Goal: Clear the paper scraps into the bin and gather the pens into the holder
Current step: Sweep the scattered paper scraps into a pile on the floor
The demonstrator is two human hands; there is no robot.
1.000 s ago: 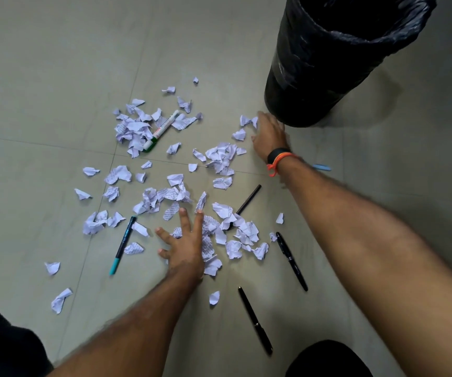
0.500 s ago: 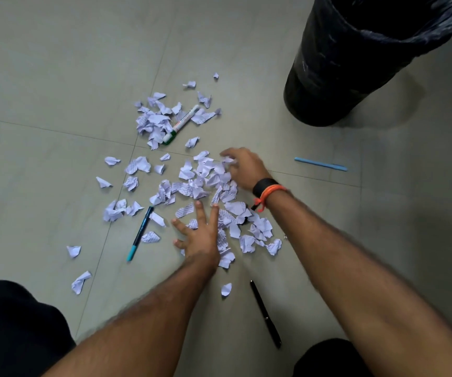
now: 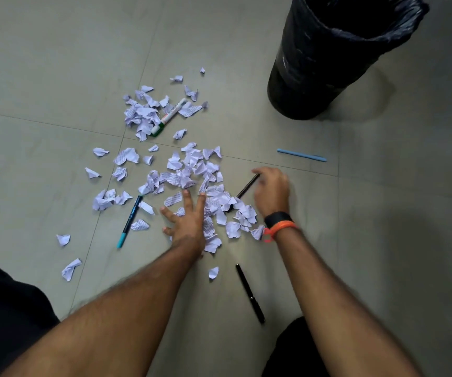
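Observation:
Several torn paper scraps (image 3: 189,172) lie spread over the grey tiled floor. My left hand (image 3: 186,224) rests flat on the pile's near side, fingers apart. My right hand (image 3: 271,191) is blurred at the pile's right edge, fingers curled down beside a thin black pen (image 3: 246,186); I cannot tell whether it grips anything. A teal-tipped pen (image 3: 129,221) lies left of my left hand. A white marker with a green cap (image 3: 169,117) sits in the far scrap cluster. Another black pen (image 3: 250,293) lies near me, a light blue pen (image 3: 301,155) to the right. The black lined bin (image 3: 328,63) stands at the far right.
Stray scraps (image 3: 71,269) lie apart at the left, close to my dark-clothed knee (image 3: 7,308). My other knee (image 3: 292,349) shows at the bottom right. No pen holder is in view. Tile joints cross the floor.
My right hand swept from the bin's base back toward me, dragging far scraps into the central pile, then moved right to the thin black pen. My left hand stayed flat on the pile.

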